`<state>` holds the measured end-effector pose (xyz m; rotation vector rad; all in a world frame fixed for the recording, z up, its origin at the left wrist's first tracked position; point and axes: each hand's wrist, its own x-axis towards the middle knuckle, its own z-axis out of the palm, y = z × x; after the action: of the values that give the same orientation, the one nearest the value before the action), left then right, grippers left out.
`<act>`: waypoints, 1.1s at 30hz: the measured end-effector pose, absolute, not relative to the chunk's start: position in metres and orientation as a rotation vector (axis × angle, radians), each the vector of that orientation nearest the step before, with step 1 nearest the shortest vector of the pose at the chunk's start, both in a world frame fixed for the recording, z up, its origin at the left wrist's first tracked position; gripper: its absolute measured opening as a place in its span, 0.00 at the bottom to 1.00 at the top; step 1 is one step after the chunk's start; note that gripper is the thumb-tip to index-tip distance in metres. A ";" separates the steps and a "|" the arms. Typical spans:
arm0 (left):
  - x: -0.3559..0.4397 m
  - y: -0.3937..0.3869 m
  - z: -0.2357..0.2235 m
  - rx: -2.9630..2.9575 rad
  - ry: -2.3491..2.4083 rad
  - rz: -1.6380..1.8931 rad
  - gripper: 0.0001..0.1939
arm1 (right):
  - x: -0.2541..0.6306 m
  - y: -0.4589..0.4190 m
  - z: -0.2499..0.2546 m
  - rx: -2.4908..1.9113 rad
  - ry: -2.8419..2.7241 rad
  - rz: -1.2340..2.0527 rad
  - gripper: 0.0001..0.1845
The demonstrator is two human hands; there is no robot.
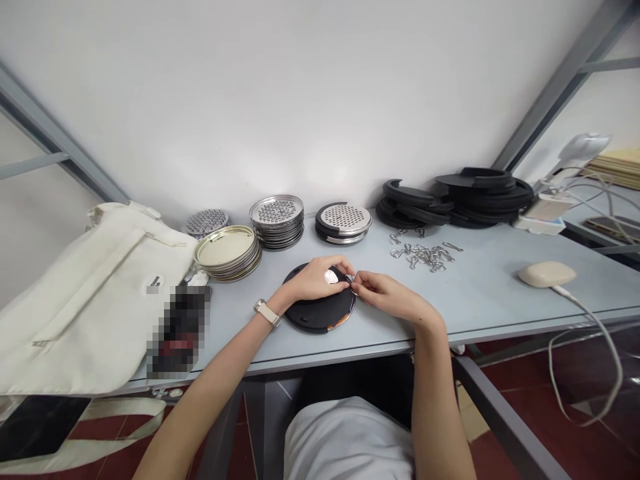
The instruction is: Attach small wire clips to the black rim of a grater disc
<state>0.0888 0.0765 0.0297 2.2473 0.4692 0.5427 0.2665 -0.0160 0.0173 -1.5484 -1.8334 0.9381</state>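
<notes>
On the table in front of me lies a black round disc (311, 312), flat, with a bare shiny metal edge at its lower right. My left hand (316, 278) lies over its upper part, thumb and forefinger curled together at the right rim. A small metal clip (349, 279) shows at that rim, partly hidden by fingertips. My right hand (383, 292) pinches at the clip from the right. Between the left thumb and fingers a white patch (331, 276) is visible on the disc. Loose metal clips (425, 255) are scattered behind my right hand.
Along the wall stand gold lids (227, 247), perforated metal discs (277, 212), a black-rimmed perforated disc (345, 217) and black rings (480, 197). A white bag (100, 293) covers the left end. At right sit a cream corded device (547, 274) and a charger (543, 213).
</notes>
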 end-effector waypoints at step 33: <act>0.088 0.076 0.027 2.263 0.531 0.575 0.16 | 0.257 -0.010 0.017 -1.550 -1.893 0.816 0.15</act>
<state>0.0877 0.0755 0.0265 2.2635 0.5311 0.5752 0.2575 -0.0104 0.0169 -1.5505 -1.8932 0.8156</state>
